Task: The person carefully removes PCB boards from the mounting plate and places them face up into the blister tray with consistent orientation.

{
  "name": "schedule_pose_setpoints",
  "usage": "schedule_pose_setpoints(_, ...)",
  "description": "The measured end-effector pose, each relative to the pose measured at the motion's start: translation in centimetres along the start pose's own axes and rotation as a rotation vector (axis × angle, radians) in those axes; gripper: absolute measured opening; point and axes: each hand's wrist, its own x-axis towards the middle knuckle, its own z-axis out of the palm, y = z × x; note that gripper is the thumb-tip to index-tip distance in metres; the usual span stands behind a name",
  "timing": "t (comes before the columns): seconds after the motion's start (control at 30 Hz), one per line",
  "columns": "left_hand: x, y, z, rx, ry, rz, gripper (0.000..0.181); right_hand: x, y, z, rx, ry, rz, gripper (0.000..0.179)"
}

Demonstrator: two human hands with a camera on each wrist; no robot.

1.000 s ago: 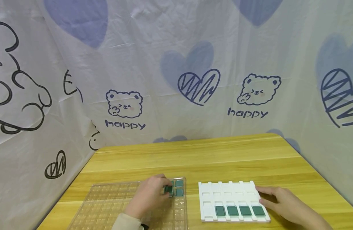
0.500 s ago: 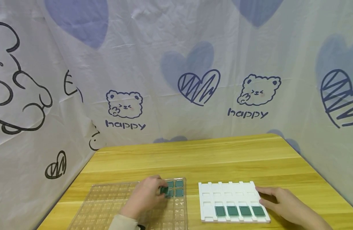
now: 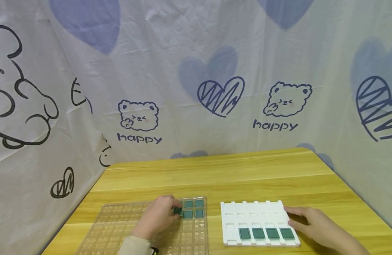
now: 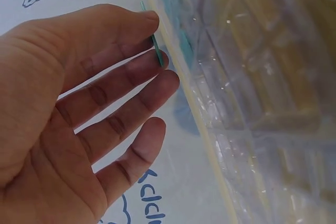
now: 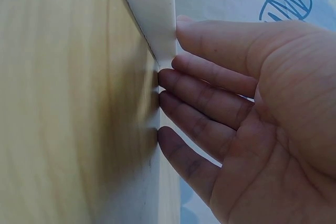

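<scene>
My left hand pinches a thin green square chip just over the clear plastic blister tray. In the left wrist view the chip appears edge-on between thumb and fingertips, the other fingers loosely extended. Several green chips lie in the tray's far right pockets; the hand partly hides one beside them. On the right, a white slotted tray bears a row of several green chips along its near side. My right hand touches that tray's right edge with fairly straight fingers and thumb.
Both trays lie flat on a yellow wood-grain table, with a narrow strip of tabletop between them. A white curtain with hearts and bear drawings stands behind and at the sides.
My left hand has moved left along the clear tray with a chip in its fingers, uncovering chips in the pockets to its right. The right hand and white tray have not moved.
</scene>
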Motion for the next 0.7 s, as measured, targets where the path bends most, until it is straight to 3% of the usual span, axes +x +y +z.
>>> schedule_pose_setpoints(0.37, 0.02, -0.22, 0.37, 0.046, -0.010, 0.003, 0.021, -0.05, 0.08, 0.05, -0.004, 0.009, -0.011, 0.052)
schedule_pose_setpoints(0.7, 0.10, -0.26, 0.43, 0.020, -0.032, -0.016, 0.021, -0.13, 0.08, 0.06, -0.021, 0.025, -0.023, 0.051)
